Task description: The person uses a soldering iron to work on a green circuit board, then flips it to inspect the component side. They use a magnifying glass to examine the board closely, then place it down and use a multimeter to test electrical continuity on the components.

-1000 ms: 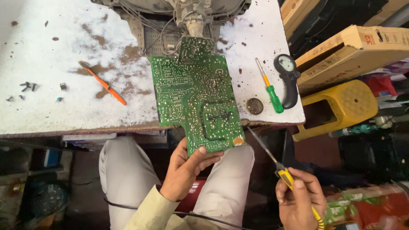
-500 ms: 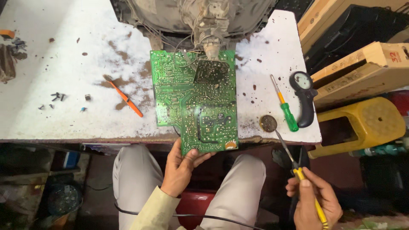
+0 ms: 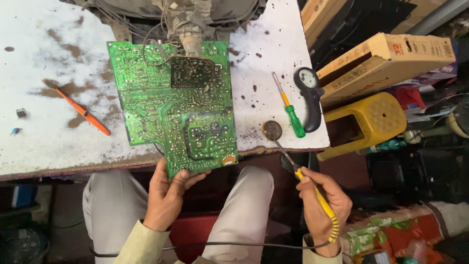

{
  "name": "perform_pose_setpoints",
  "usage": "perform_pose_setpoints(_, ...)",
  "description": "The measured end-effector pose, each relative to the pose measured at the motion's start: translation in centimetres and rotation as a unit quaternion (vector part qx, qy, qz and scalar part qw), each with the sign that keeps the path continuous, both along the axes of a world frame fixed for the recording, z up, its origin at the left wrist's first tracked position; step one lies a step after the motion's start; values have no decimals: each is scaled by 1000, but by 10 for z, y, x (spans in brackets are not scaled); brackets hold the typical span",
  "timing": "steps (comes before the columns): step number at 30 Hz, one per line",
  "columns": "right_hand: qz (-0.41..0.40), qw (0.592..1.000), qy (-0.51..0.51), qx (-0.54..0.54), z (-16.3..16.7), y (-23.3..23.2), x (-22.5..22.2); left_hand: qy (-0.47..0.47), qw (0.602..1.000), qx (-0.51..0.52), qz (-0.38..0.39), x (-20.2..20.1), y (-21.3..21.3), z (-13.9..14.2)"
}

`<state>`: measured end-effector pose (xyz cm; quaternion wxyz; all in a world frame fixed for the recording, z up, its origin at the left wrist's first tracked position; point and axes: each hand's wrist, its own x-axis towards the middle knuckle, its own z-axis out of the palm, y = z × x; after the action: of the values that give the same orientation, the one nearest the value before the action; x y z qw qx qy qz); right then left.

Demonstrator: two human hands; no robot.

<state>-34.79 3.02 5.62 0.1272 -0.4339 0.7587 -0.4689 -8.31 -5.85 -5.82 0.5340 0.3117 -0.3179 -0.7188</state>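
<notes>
A green circuit board (image 3: pixel 176 105) lies solder side up on the white worn table (image 3: pixel 44 63), its near edge hanging over the table's front. My left hand (image 3: pixel 166 195) grips that near edge from below, thumb on top. My right hand (image 3: pixel 322 205) holds a yellow-handled soldering iron (image 3: pixel 312 190), whose thin tip reaches up to a small round brown tin (image 3: pixel 272 130) on the table's front right. A black cord runs from the iron across my lap. Wires from the back of a grey tube set (image 3: pixel 188 22) connect to the board's far edge.
An orange screwdriver (image 3: pixel 80 111) lies left of the board. A green-handled screwdriver (image 3: pixel 289 107) and a black dial tool (image 3: pixel 309 95) lie to the right. Beside the table are a yellow plastic stool (image 3: pixel 371 122) and cardboard boxes (image 3: pixel 386 61).
The view has shifted so the board sits more square. My right hand has raised the soldering iron, and its tip now reaches the round tin.
</notes>
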Motion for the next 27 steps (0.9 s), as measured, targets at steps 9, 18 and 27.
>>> perform_pose_setpoints(9, 4, 1000, -7, 15, 11, -15, 11, 2, 1000, -10, -5, 1, 0, -6)
perform_pose_setpoints(18, -1, 1000, 8, 11, 6, -13, 10, 19, 999, -28, -4, 5, 0, -12)
perform_pose_setpoints(27, 56, 989, -86, -106, -45, 39, 33, 24, 999, -26, 5, 3, 0, -14)
